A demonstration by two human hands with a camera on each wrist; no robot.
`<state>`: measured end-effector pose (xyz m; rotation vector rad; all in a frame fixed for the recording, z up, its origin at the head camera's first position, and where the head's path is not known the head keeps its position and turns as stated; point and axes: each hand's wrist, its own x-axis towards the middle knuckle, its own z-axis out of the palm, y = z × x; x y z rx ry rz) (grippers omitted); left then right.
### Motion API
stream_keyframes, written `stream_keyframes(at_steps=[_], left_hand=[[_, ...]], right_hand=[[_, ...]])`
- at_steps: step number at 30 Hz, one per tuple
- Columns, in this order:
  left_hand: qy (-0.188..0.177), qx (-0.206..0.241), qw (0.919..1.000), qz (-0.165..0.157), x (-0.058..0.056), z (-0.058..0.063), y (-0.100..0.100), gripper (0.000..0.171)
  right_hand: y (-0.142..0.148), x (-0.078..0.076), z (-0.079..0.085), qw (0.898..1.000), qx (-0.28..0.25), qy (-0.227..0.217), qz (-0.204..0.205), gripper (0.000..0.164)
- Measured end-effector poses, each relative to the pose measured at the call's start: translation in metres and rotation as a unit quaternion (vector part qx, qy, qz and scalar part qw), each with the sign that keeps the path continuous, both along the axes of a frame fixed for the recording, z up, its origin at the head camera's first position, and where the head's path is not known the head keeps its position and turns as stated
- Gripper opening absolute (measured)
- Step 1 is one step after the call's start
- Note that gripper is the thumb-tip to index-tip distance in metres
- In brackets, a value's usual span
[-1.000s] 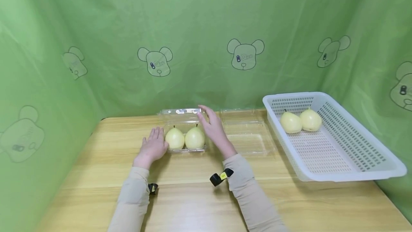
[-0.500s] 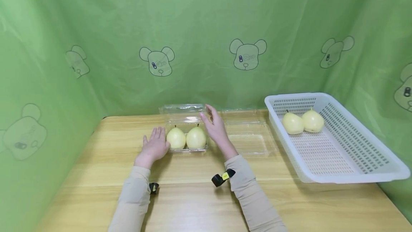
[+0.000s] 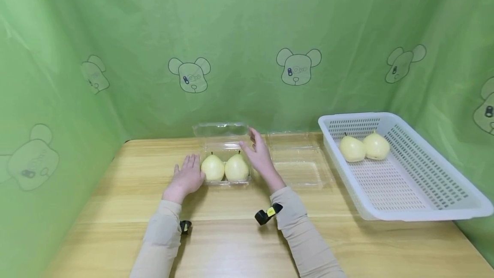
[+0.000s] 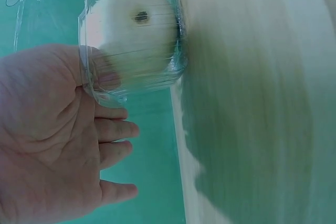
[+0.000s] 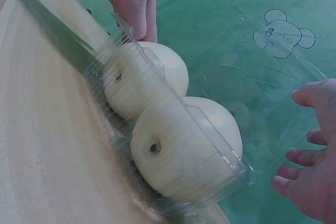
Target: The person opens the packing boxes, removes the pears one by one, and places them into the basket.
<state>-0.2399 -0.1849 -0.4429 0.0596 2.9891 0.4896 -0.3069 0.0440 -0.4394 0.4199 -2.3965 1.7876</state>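
Note:
Two pale yellow pears [image 3: 212,167] sit side by side in the base of a clear plastic clamshell box [image 5: 157,66], in the middle of the table. Its hinged lid [image 3: 221,130] stands tilted up at the back. My left hand [image 3: 186,180] is at the box's left end, thumb against the wall and fingers extended, as the left wrist view [image 4: 52,129] shows. On the other side, my right hand [image 3: 260,154] is beside the lid's right edge, fingers spread and loosely bent. In the right wrist view its fingertips [image 5: 294,156] overlap the lid's edge.
A second clear clamshell box [image 3: 295,170] lies open to the right of the first. Farther right stands a white perforated basket [image 3: 405,188] with two pears in its back left part. A green curtain [image 3: 239,33] hangs close behind the table's back edge.
The lid has swung up a little from its lower, flatter position. My right hand has shifted slightly right alongside it. My left hand stays at the box's left end.

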Motion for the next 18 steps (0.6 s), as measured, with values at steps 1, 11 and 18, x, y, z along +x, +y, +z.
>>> stream_keyframes(at_steps=[1,11,18], left_hand=[[0.000,-0.001,1.0000,-0.001,0.0005,0.0000,0.0003,0.065],[-0.004,-0.010,0.9999,-0.002,0.0032,0.0011,0.0038,0.066],[-0.010,-0.015,0.9998,0.000,0.0052,0.0020,0.0047,0.067]], right_hand=[[-0.0002,-0.0002,-0.0005,1.000,0.002,-0.002,-0.001,0.070],[0.0017,-0.0017,-0.0044,1.000,-0.010,-0.011,0.003,0.080],[0.0020,-0.0006,-0.0053,1.000,-0.004,-0.021,0.011,0.079]])
